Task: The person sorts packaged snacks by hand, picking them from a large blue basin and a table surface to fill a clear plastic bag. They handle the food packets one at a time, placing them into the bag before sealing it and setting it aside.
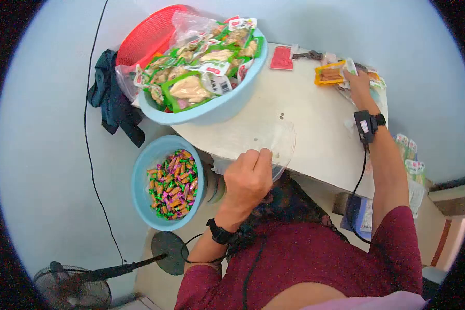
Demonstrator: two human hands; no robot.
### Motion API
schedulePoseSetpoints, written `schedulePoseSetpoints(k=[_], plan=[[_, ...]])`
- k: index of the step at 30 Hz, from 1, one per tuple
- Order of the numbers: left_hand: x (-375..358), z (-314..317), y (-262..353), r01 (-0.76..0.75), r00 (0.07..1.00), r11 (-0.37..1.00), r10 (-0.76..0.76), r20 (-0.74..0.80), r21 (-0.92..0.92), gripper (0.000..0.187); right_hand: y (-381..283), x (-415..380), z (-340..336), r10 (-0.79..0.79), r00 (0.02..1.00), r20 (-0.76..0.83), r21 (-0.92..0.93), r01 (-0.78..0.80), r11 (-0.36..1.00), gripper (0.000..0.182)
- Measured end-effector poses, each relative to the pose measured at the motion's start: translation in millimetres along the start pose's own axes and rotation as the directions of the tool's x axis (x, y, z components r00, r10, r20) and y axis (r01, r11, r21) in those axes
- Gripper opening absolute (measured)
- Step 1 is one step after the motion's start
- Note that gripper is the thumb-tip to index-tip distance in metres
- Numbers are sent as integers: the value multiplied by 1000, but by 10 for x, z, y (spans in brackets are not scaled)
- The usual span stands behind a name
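My left hand (248, 175) is closed on the edge of a clear plastic bag (281, 146) at the front edge of the white table. The bag is see-through, so its full outline is hard to follow. Farther off, at the table's right side, my right hand (361, 85) grips a yellow-edged packet (329, 74) with brown sausage-like food showing through. More small packets lie under and beside that hand, partly covered by it. A red packet (281, 58) rests flat to their left.
A blue basin (222, 111) piled with green food packets stands on the table (315, 124), beside a red basket (150, 36). Below it, another blue basin (139, 199) contains small wrapped snacks. A fan (72, 289) stands lower left. Green packets (413, 165) sit beyond my right arm.
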State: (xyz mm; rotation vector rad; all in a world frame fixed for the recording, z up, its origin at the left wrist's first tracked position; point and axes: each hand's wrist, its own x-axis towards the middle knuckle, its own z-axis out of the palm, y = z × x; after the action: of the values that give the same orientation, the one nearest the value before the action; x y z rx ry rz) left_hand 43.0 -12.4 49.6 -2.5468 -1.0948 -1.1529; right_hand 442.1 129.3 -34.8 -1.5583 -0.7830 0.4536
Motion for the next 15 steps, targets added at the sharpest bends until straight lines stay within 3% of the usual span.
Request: schedulePoseSetpoints(k=[2, 5, 8, 11, 14, 15], plan=[[-22, -5, -36, -4, 1000, 1000, 4, 1, -11, 11, 39, 60, 9, -30, 999, -13, 11, 30, 999, 40], [-31, -36, -65, 0, 1000, 1000, 0, 24, -1, 11, 125, 177, 2, -215, 976, -43, -250, 198, 948, 38], [-56, -39, -103, 12, 1000, 1000, -12, -4, -9, 10, 86, 174, -1, -398, 917, -43, -395, 350, 849, 37], [-78, -92, -135, 36, 999, 999, -35, -20, 18, 9, -291, -115, 16, -218, 976, -16, -311, 203, 929, 35], [-123, -119, -192, 43, 998, 999, -42, -52, 8, 8, -154, -76, 5, -293, 956, -4, -417, 265, 869, 32], [-138, -125, -214, 51, 997, 999, -50, -51, 9, 8, -193, -135, 31, -270, 962, -29, -311, 248, 918, 31]])
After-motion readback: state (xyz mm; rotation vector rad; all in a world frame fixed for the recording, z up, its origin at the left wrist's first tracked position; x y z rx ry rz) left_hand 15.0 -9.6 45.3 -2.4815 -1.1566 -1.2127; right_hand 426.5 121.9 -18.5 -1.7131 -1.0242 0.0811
